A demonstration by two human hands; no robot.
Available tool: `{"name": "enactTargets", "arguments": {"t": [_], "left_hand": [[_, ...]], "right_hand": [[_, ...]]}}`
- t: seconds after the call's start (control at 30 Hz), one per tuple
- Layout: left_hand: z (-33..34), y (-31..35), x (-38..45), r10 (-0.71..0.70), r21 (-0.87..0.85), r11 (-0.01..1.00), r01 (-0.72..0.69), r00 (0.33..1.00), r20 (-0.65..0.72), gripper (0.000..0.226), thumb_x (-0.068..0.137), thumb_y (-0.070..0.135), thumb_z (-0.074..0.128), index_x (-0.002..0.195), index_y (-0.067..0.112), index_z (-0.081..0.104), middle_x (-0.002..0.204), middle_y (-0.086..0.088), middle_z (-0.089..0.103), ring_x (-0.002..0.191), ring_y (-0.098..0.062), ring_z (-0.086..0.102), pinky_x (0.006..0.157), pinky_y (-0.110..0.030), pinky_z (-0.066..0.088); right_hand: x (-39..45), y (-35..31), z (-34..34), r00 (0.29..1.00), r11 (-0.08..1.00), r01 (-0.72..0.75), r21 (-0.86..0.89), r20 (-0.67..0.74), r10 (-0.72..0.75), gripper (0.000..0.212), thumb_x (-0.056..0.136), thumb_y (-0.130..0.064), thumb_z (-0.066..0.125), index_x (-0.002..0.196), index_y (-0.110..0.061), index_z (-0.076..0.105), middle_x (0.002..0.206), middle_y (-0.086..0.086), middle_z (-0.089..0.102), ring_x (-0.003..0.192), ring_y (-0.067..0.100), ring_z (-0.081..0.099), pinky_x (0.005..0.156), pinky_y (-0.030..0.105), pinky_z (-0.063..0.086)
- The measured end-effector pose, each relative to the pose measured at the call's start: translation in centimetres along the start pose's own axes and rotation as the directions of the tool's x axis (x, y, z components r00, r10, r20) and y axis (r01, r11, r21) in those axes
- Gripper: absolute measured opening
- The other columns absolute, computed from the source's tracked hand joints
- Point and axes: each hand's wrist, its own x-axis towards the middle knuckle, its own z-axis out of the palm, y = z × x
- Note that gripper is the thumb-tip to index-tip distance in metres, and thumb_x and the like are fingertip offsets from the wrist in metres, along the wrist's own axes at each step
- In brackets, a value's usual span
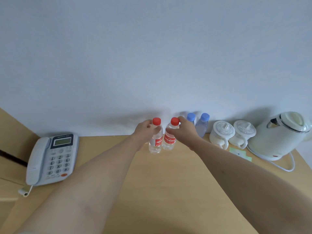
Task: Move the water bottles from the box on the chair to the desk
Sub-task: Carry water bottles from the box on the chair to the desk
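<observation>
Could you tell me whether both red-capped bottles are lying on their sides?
No, both red-capped bottles stand upright on the desk.

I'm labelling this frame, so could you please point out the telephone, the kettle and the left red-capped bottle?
Telephone (58, 160): head view, on its keypad.
Kettle (276, 137): head view, on its white body.
Left red-capped bottle (156, 121): head view, on its red cap.

**Count of items on the desk**

Four water bottles in all: two red-capped bottles (155, 135) (170, 135) and two blue-capped bottles (191, 117) (202, 124). Two white lidded mugs (221, 132) (243, 132). One white electric kettle (278, 134). One desk telephone (52, 158). One green paper note (240, 153). Two hands, a left hand (143, 130) and a right hand (184, 129).
</observation>
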Motion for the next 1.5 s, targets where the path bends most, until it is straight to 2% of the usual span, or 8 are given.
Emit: {"name": "enactTargets", "arguments": {"t": [0.2, 0.27, 0.37, 0.57, 0.73, 0.87, 1.23, 1.5], "left_hand": [[0.0, -0.9, 1.8, 0.03, -0.018, 0.999, -0.031, 0.999, -0.038, 0.04, 0.095, 0.017, 0.075, 0.134, 0.02, 0.067, 0.139, -0.004, 0.06, 0.127, -0.027, 0.058, 0.106, -0.049, 0.052], [0.3, -0.6, 2.1, 0.026, -0.025, 0.999, -0.028, 0.997, -0.069, 0.04, 0.094, 0.017, 0.077, 0.133, 0.021, 0.068, 0.14, -0.004, 0.058, 0.127, -0.028, 0.059, 0.105, -0.05, 0.053], [0.9, -0.3, 2.6, 0.053, -0.003, 0.999, -0.054, 0.99, -0.129, 0.038, 0.09, 0.017, 0.081, 0.126, 0.023, 0.072, 0.132, 0.0, 0.061, 0.125, -0.024, 0.058, 0.105, -0.046, 0.052], [2.2, -0.1, 3.5, 0.127, 0.045, 0.992, -0.12, 0.965, -0.23, 0.032, 0.088, 0.005, 0.078, 0.112, 0.025, 0.071, 0.116, 0.005, 0.067, 0.117, -0.015, 0.059, 0.095, -0.026, 0.043], [3.3, 0.0, 3.9, 0.16, 0.03, 0.987, -0.157, 0.955, -0.249, 0.036, 0.084, -0.004, 0.077, 0.105, 0.025, 0.069, 0.116, 0.0, 0.07, 0.114, -0.018, 0.062, 0.098, -0.031, 0.048], [3.7, 0.1, 4.3, 0.18, 0.028, 0.983, -0.18, 0.941, -0.286, 0.035, 0.086, -0.004, 0.075, 0.102, 0.027, 0.071, 0.115, 0.001, 0.069, 0.108, -0.016, 0.059, 0.087, -0.021, 0.043], [3.3, 1.2, 3.9, 0.242, 0.175, 0.965, -0.197, 0.926, -0.291, 0.035, 0.085, 0.0, 0.075, 0.115, 0.019, 0.075, 0.106, 0.002, 0.069, 0.101, -0.017, 0.062, 0.09, -0.023, 0.046], [3.3, 2.4, 3.1, 0.298, 0.28, 0.934, -0.222, 0.917, -0.264, 0.036, 0.09, 0.013, 0.071, 0.125, 0.016, 0.069, 0.122, -0.002, 0.07, 0.114, -0.02, 0.062, 0.09, -0.022, 0.042]], "right_hand": [[2.4, -1.1, 0.1, 0.997, 0.968, 0.066, -0.242, -0.014, -0.072, 0.027, 0.079, -0.021, 0.077, 0.073, -0.01, 0.053, 0.069, 0.002, 0.048, 0.068, 0.021, 0.047, 0.054, 0.031, 0.033], [3.1, -1.0, -0.1, 0.995, 0.954, 0.083, -0.287, -0.035, -0.097, 0.017, 0.08, -0.021, 0.078, 0.088, -0.011, 0.066, 0.08, 0.003, 0.062, 0.078, 0.021, 0.055, 0.061, 0.03, 0.039], [4.0, -1.0, -0.4, 0.99, 0.938, 0.109, -0.33, -0.05, -0.133, 0.026, 0.081, -0.02, 0.079, 0.105, -0.013, 0.071, 0.096, 0.005, 0.071, 0.093, 0.023, 0.062, 0.073, 0.032, 0.048], [4.6, -0.4, -0.9, 0.985, 0.919, 0.126, -0.372, -0.065, -0.161, 0.024, 0.084, -0.018, 0.078, 0.105, -0.011, 0.071, 0.097, 0.009, 0.072, 0.093, 0.027, 0.064, 0.076, 0.035, 0.053], [5.0, 0.1, -1.2, 0.98, 0.925, 0.127, -0.359, -0.097, -0.173, 0.024, 0.085, -0.017, 0.077, 0.106, -0.009, 0.072, 0.099, 0.011, 0.072, 0.094, 0.03, 0.064, 0.078, 0.035, 0.052], [5.2, 0.3, -1.2, 0.981, 0.925, 0.124, -0.358, -0.098, -0.169, 0.029, 0.085, -0.018, 0.078, 0.111, -0.008, 0.07, 0.102, 0.012, 0.071, 0.097, 0.03, 0.064, 0.081, 0.038, 0.053], [5.2, -0.1, -0.6, 0.98, 0.918, 0.091, -0.386, -0.131, -0.152, 0.024, 0.091, -0.014, 0.072, 0.112, -0.007, 0.066, 0.101, 0.012, 0.07, 0.098, 0.031, 0.062, 0.075, 0.034, 0.047], [3.4, -0.8, -1.1, 0.981, 0.94, 0.065, -0.336, -0.149, -0.121, 0.042, 0.089, -0.011, 0.066, 0.131, -0.01, 0.06, 0.113, 0.011, 0.07, 0.108, 0.031, 0.062, 0.082, 0.035, 0.048]]}}
